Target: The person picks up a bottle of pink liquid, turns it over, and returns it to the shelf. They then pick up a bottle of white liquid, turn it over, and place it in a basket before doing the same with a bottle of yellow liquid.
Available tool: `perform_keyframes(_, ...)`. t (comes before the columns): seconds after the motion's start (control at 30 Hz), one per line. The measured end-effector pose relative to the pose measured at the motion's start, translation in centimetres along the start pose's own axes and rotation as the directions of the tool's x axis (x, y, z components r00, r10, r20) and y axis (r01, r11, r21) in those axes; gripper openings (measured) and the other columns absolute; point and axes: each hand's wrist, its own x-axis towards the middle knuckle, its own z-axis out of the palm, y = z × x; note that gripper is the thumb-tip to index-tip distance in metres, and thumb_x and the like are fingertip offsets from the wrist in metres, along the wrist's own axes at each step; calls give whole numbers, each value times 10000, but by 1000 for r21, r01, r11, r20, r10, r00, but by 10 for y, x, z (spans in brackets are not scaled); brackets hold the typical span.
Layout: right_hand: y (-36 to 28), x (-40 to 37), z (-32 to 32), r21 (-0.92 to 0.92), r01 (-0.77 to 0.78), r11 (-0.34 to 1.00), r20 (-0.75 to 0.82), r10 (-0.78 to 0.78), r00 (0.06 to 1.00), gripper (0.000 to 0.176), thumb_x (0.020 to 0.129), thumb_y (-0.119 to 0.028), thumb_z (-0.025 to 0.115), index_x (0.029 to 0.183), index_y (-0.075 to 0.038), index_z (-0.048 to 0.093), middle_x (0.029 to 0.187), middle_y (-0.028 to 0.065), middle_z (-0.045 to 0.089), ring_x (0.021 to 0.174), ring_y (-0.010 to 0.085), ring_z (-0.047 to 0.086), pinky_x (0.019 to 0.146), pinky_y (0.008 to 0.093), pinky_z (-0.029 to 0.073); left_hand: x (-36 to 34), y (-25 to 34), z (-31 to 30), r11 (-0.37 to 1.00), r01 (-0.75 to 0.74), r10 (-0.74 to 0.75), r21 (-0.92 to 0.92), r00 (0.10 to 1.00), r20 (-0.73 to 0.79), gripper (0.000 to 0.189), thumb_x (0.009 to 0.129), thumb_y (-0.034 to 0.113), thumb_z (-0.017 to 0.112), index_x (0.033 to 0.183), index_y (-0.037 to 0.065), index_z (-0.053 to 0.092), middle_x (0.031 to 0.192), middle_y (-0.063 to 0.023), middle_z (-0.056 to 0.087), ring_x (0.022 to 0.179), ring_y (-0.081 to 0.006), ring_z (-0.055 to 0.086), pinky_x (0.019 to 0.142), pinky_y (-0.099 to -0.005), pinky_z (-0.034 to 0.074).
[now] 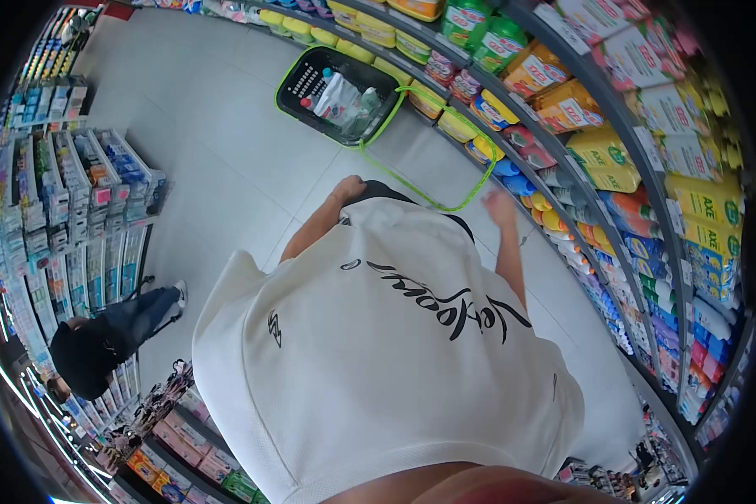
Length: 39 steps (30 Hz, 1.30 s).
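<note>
A black shopping basket (298,77) with a green rim stands on the floor in front of me, beside the shelves. In it lie a clear bottle (364,107) and a white pack (338,91), with red caps showing. Its long green handle (412,191) is swung out toward me. My left hand (350,186) hangs by my dark shorts, its fingers curled in and partly hidden. Just beyond the handle's end, my right hand (500,204) is apart from it, slightly blurred, fingers loosely stretched and nothing visible in them.
Curved shelves on the right hold yellow detergent packs (606,160) and green bottles (497,44). Over the pale tiled floor (210,109) to the left stands a shelf unit (67,185) of small goods. A person (101,344) in dark clothes is beside it.
</note>
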Motion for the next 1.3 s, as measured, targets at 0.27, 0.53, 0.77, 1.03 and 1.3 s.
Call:
perform_keyframes(0.27,-39,-25,170,408,-349,844,235,273,933,407,851,-404,594,830,-12,700,762,166,672,649,292,638,581,379,488,-16,-111,-40,972,78,-79,-223,997,6,395,813,331,568,931,-22,700,945,-254,671,944,-375,650,842,-422,496)
perform_keyframes(0.53,-175,57,104,530,-442,724,329,304,894,358,820,-349,630,939,-23,717,744,81,684,656,160,645,574,310,515,6,-262,-58,998,-58,63,-35,982,179,351,783,361,581,810,42,723,911,-202,691,885,-326,664,772,-416,515)
perform_keyframes(0.77,-277,64,107,326,-158,932,260,72,963,338,774,-349,640,948,-73,728,892,155,705,844,302,671,777,410,520,32,-309,-116,916,122,-45,-381,978,206,312,866,230,588,1063,-9,631,915,-117,697,749,-199,669,558,-320,500)
perform_keyframes(1.03,-244,49,135,310,-118,943,277,29,960,373,731,-399,648,783,-38,724,724,157,683,674,282,663,653,421,512,42,-275,-143,788,178,-73,-589,978,197,305,880,190,567,1115,-1,603,987,-154,681,836,-244,663,657,-355,494)
perform_keyframes(1.3,-216,8,118,281,-327,902,227,268,936,375,721,-386,650,680,-17,705,619,127,653,540,258,622,537,389,500,87,-261,-111,881,-195,383,-431,830,405,386,718,176,653,1093,84,639,1042,-91,677,933,-245,636,771,-372,490)
